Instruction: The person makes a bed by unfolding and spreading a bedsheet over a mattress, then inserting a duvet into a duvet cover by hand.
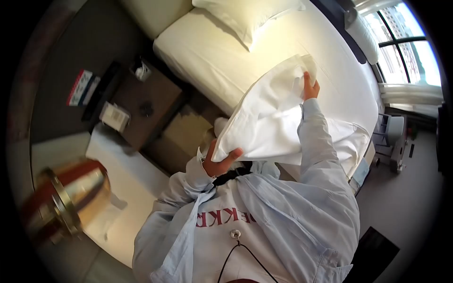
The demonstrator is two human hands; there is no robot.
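Observation:
A piece of white bed linen (269, 113) stretches between my two hands above the bed; whether it is a sheet or a case I cannot tell. My left hand (221, 164) is closed on its near left corner, the thumb lying along the edge. Farther out, my right hand (310, 87) grips the upper right part, with some fingers hidden by the cloth. The linen is creased and lifted in the middle. Beneath and beyond it lies the bed (203, 61), covered in smooth white, with a white pillow (240, 16) at the head end.
A dark bedside table (155, 101) stands left of the bed, with a tissue box (114, 116) on it. A second white bed (127, 188) and a blurred red and gold lamp (63, 203) are at the left. On the right are a window (406, 47) and a chair (392, 129).

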